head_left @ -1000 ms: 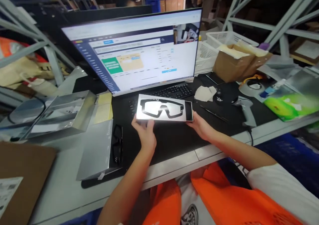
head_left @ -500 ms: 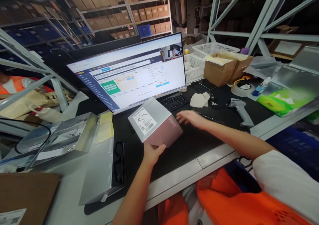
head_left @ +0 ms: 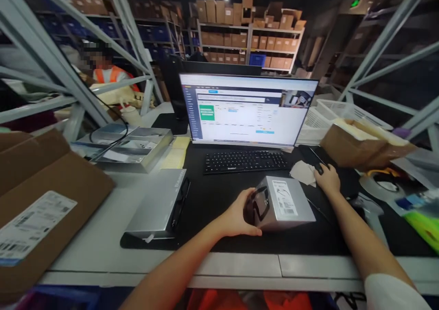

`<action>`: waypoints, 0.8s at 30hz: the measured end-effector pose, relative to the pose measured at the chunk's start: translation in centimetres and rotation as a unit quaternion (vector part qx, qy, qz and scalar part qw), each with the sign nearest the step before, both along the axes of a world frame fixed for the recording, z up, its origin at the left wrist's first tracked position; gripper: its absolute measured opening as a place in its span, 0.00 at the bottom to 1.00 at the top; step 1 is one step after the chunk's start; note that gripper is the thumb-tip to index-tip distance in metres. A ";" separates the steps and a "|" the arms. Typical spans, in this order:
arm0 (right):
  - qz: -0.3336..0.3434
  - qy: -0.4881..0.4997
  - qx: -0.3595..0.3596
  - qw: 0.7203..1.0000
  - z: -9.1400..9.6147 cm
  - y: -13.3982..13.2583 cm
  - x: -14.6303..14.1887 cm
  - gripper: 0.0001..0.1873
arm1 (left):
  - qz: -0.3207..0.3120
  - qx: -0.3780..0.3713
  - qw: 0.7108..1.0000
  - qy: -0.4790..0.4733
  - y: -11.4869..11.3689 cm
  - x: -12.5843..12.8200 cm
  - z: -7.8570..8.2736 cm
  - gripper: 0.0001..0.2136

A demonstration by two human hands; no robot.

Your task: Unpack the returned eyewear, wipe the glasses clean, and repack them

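A silver-grey box [head_left: 298,200] with a white barcode label sits low over the black desk mat [head_left: 212,200]; I cannot tell whether its underside fully rests there. My left hand [head_left: 238,216] is wrapped around the box's left end, which bears a picture of dark glasses, with the thumb along the near lower edge. To the right, my right hand [head_left: 328,182] is closed over a black computer mouse [head_left: 319,168], beside some pale paper pieces [head_left: 303,172]. A black keyboard [head_left: 245,161] lies behind the box, below a lit monitor [head_left: 240,113].
At left are a flat silver box [head_left: 154,205], dark glasses [head_left: 180,202], yellow notes [head_left: 175,152] and a large brown carton [head_left: 44,200]. A barcode scanner [head_left: 370,211], tape roll [head_left: 382,184] and open cartons [head_left: 353,143] stand at right. Another person [head_left: 111,74] is beyond the left frame.
The silver box has come down toward the mat and turned, with my left hand now at its left end. My right hand has moved away from it onto the mouse. The view has swung left.
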State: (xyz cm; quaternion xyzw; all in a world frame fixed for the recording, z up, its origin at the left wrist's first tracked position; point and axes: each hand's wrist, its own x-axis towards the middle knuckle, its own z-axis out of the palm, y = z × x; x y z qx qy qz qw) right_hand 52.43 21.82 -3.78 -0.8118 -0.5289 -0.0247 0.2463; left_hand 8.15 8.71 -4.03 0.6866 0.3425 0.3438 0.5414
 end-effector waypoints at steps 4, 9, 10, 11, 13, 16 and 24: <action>0.002 -0.035 0.008 0.999 -1.4 1.0 1.4 0.32 | -0.009 0.019 0.996 0.088 0.2 -1.6 1.6 0.64; 0.014 -0.054 0.014 0.998 -2.4 2.0 2.9 0.35 | -0.049 -0.034 0.997 0.052 1.5 -2.8 1.2 0.68; 0.016 -0.056 0.016 0.998 -2.5 2.1 3.0 0.35 | -0.064 -0.044 0.997 0.015 1.7 -2.8 0.9 0.66; 0.017 -0.058 0.018 0.998 -2.7 2.2 3.1 0.35 | -0.072 -0.054 0.995 -0.032 2.0 -2.9 0.7 0.61; 0.017 -0.061 0.022 0.998 -2.9 2.3 3.3 0.34 | -0.044 -0.067 0.989 -0.128 2.4 -2.8 0.3 0.49; 0.018 -0.059 0.025 0.998 -3.1 2.5 3.5 0.33 | 0.081 -0.065 0.976 -0.193 2.9 -2.6 -0.1 0.38; 0.018 -0.041 0.020 0.999 -3.2 2.7 3.8 0.34 | 0.256 -0.043 0.949 -0.180 4.4 -2.6 -1.0 0.35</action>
